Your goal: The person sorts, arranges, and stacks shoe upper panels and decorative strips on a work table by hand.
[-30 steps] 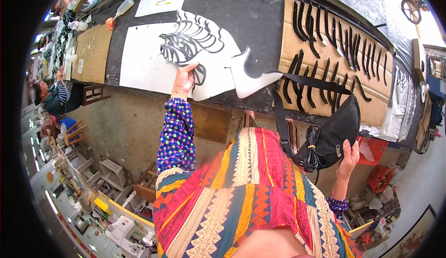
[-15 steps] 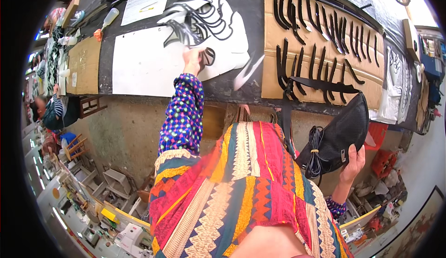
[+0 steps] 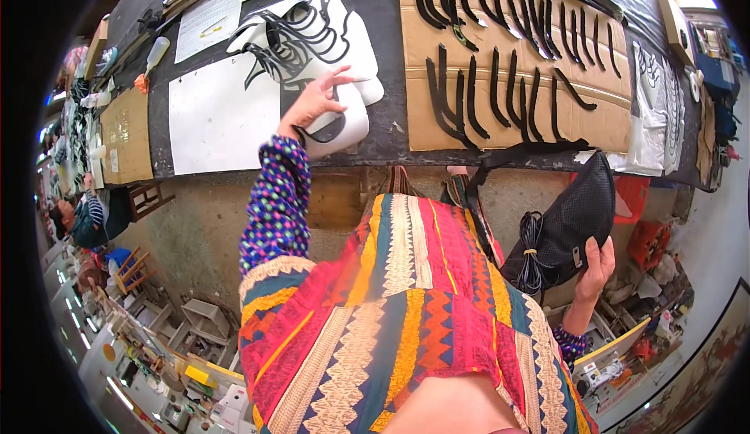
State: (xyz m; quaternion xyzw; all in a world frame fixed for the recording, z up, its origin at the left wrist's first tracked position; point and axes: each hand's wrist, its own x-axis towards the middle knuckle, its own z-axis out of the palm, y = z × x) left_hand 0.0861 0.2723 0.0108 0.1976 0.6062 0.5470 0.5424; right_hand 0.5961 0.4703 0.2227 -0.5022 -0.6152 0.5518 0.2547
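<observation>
My left hand is over the far-left part of the table, its thumb and fingers spread and nothing gripped. Just beneath it lies a white sheet piece with a dark curved band along it. Beyond the fingers is a loose heap of black curved strips on white cut sheets. At the lower right, my right hand grips the edge of a black textured pouch with a strap. A tied bundle of black cable hangs against the pouch's near side.
Rows of black curved strips lie on a cardboard sheet right of centre. A large white sheet, a squeeze bottle and another cardboard piece are on the left. Clear plastic lies at the right.
My left hand's fingers have spread apart. The blurred pale piece right of that hand no longer shows there, and the view has shifted. My right hand keeps its grip on the pouch.
</observation>
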